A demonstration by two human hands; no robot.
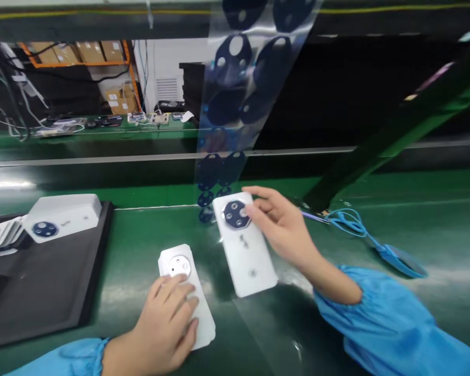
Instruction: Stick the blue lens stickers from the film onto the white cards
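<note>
Two white phone back covers lie on the green belt (pixel 141 250). My left hand (pixel 168 324) rests palm down on the nearer cover (pixel 180 271), fingers curled over its lower half; its round camera hole shows bare white. My right hand (pixel 278 224) presses its fingertips on the dark round camera lens (pixel 235 214) of the farther cover (pixel 246 256). A clear film strip (pixel 238 94) carrying several dark blue lens pieces hangs down from above to just behind that cover.
A black tray (pixel 43 282) at the left holds a stack of white covers (pixel 62 216) with a dark lens on top. A blue wrist strap cord (pixel 376 245) lies on the belt at the right. Shelves with boxes stand far behind.
</note>
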